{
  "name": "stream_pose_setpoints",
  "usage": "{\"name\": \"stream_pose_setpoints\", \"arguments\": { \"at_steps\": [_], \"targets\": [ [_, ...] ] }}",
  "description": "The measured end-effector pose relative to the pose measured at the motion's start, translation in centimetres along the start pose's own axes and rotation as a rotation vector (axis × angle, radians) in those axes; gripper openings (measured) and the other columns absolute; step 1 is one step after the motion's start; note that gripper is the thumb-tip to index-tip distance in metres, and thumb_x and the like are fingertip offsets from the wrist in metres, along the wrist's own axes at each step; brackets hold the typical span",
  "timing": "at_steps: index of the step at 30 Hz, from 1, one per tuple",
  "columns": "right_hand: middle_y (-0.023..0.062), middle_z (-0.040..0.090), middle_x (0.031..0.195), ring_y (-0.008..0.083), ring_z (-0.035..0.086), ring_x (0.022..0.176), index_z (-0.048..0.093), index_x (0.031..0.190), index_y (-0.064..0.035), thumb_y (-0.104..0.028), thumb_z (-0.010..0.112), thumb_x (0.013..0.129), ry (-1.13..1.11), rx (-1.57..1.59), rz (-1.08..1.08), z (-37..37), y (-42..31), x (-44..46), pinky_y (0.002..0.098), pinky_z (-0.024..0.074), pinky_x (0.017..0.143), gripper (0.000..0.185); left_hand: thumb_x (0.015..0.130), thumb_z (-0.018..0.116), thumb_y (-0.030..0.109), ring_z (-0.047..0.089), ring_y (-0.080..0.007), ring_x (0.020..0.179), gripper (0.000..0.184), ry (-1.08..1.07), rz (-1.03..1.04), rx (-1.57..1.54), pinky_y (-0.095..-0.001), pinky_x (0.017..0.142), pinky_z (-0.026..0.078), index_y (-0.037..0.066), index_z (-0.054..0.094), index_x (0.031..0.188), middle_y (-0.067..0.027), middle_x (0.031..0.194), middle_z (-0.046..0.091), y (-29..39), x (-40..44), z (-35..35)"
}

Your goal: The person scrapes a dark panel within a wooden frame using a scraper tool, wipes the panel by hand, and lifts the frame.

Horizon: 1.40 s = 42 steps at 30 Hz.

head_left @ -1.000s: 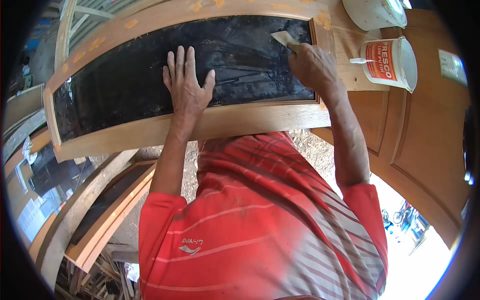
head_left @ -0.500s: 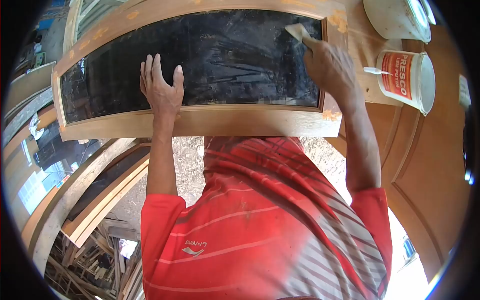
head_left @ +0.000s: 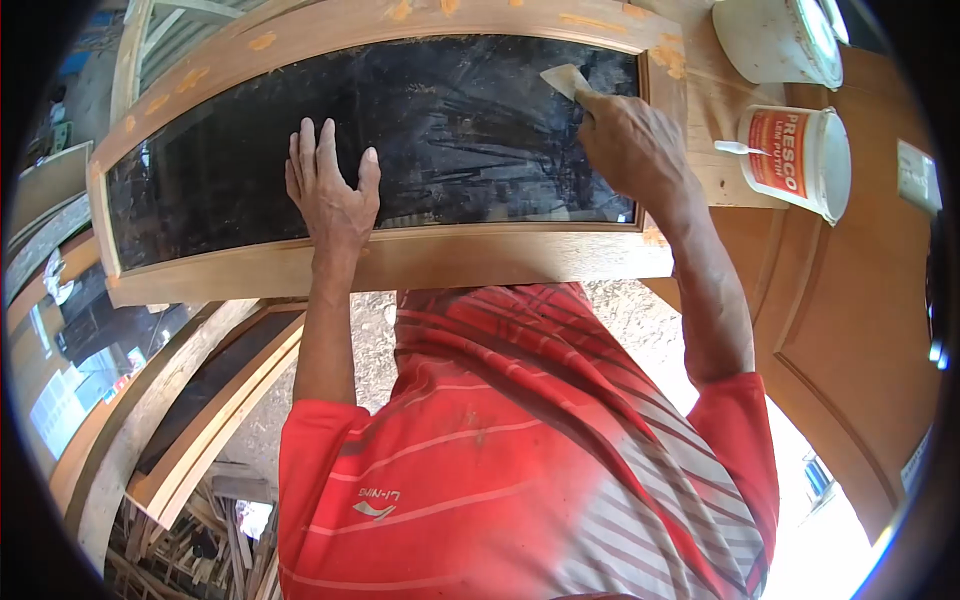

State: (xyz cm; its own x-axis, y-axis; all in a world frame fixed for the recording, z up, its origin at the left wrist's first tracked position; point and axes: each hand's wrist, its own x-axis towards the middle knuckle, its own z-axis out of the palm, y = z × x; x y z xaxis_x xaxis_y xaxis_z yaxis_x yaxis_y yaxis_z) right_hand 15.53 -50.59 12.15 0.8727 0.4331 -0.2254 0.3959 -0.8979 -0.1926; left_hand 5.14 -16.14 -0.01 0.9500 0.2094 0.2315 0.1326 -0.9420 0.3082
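Note:
A wooden frame [head_left: 500, 262] with a dark glass panel [head_left: 440, 130] lies in front of me, its glass smeared and streaked on the right half. My right hand [head_left: 635, 150] grips a putty knife [head_left: 565, 80], whose flat blade rests on or just over the glass near the upper right; the handle is mostly hidden in my fingers. My left hand [head_left: 330, 190] lies on the left-middle part of the glass with fingers stretched out and thumb apart, holding nothing. Orange filler patches [head_left: 262, 41] dot the frame's far rail and corners.
On the wooden surface to the right stand a white tub with a red label [head_left: 790, 155] and a larger white bucket [head_left: 775, 40]. Brown door panels [head_left: 850, 330] lean at the right. Lower left are another framed panel [head_left: 215, 420] and scrap wood sticks [head_left: 190, 550].
My right hand and the putty knife have moved left and slightly toward me across the glass. My left hand stays flat on the panel; the whole view has shifted a little.

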Motion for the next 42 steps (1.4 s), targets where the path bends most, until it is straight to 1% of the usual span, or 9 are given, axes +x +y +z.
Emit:
{"name": "stream_pose_setpoints", "arguments": {
  "at_steps": [3,6,10,14,19,22,28,30,42],
  "targets": [
    [0.0238,0.075,0.082,0.0442,0.076,0.080,0.075,0.116,-0.0033,-0.012,0.059,0.096,-0.009,-0.039,0.000,0.3,-0.8,-0.1,0.0571,0.0591,0.075,0.027,0.103,0.072,0.040,0.039,-0.0450,0.158,0.067,0.000,-0.007,-0.037,-0.0601,0.130,0.029,0.004,0.056,0.157,-0.0237,0.170,0.045,0.0,-0.1,-0.3],
    [0.0256,0.076,0.089,0.0442,0.076,0.081,0.078,0.130,-0.0087,-0.015,0.059,0.100,-0.010,-0.005,0.022,0.7,0.0,1.6,0.0565,0.0585,0.077,0.036,0.102,0.072,0.040,0.035,-0.0448,0.160,0.069,-0.007,-0.015,-0.038,-0.0619,0.131,0.025,0.003,0.055,0.158,-0.0238,0.171,0.042,0.1,-0.1,0.1],
    [0.0282,0.075,0.090,0.0447,0.076,0.082,0.078,0.131,-0.0090,-0.017,0.058,0.101,-0.043,-0.029,0.060,0.5,-0.6,0.9,0.0558,0.0588,0.077,0.037,0.102,0.073,0.041,0.035,-0.0447,0.161,0.070,-0.024,-0.003,-0.093,-0.0613,0.131,0.025,0.004,0.054,0.159,-0.0240,0.171,0.042,-0.5,-0.4,-0.2],
    [0.0255,0.076,0.090,0.0452,0.076,0.087,0.079,0.111,-0.0040,-0.014,0.058,0.097,0.024,-0.057,0.064,1.3,0.3,2.9,0.0574,0.0587,0.082,0.027,0.101,0.074,0.039,0.041,-0.0450,0.157,0.068,0.031,0.013,-0.059,-0.0608,0.129,0.031,0.004,0.056,0.157,-0.0235,0.168,0.047,0.0,-0.8,0.1],
    [0.0266,0.077,0.094,0.0453,0.077,0.093,0.079,0.109,-0.0047,-0.018,0.059,0.100,-0.054,-0.038,0.135,-0.1,-1.4,1.3,0.0570,0.0592,0.083,0.026,0.100,0.076,0.037,0.044,-0.0446,0.155,0.067,0.054,0.021,-0.090,-0.0575,0.128,0.033,0.004,0.058,0.156,-0.0236,0.164,0.052,-0.3,-0.7,-0.2],
    [0.0291,0.077,0.100,0.0459,0.077,0.092,0.078,0.136,-0.0126,-0.021,0.057,0.101,-0.042,-0.077,0.182,1.1,0.5,3.4,0.0556,0.0590,0.087,0.041,0.099,0.076,0.039,0.044,-0.0455,0.154,0.067,0.054,0.015,-0.197,-0.0597,0.128,0.032,0.003,0.059,0.154,-0.0238,0.163,0.053,-1.0,-0.1,-0.2],
    [0.0308,0.074,0.092,0.0465,0.076,0.086,0.079,0.134,-0.0123,-0.018,0.058,0.101,-0.061,-0.050,0.171,0.2,-0.5,1.1,0.0562,0.0587,0.085,0.039,0.102,0.073,0.046,0.046,-0.0444,0.154,0.068,0.150,-0.134,0.185,-0.0578,0.127,0.034,0.004,0.060,0.154,-0.0232,0.162,0.055,-11.0,0.9,-3.6],
    [0.0307,0.074,0.091,0.0466,0.076,0.084,0.079,0.134,-0.0124,-0.017,0.059,0.101,-0.040,-0.024,0.147,0.3,0.9,2.3,0.0564,0.0588,0.083,0.039,0.104,0.070,0.049,0.046,-0.0433,0.154,0.068,0.116,-0.210,0.146,-0.0565,0.127,0.034,0.003,0.060,0.154,-0.0233,0.162,0.054,-12.8,0.1,-3.6],
    [0.0292,0.075,0.089,0.0465,0.076,0.082,0.077,0.134,-0.0097,-0.018,0.057,0.103,-0.026,-0.103,0.054,0.6,1.8,1.2,0.0577,0.0586,0.078,0.038,0.108,0.065,0.050,0.050,-0.0421,0.151,0.067,0.150,-0.249,0.187,-0.0544,0.125,0.040,0.000,0.061,0.152,-0.0243,0.162,0.055,-12.9,1.3,-2.9]
  ]
}}
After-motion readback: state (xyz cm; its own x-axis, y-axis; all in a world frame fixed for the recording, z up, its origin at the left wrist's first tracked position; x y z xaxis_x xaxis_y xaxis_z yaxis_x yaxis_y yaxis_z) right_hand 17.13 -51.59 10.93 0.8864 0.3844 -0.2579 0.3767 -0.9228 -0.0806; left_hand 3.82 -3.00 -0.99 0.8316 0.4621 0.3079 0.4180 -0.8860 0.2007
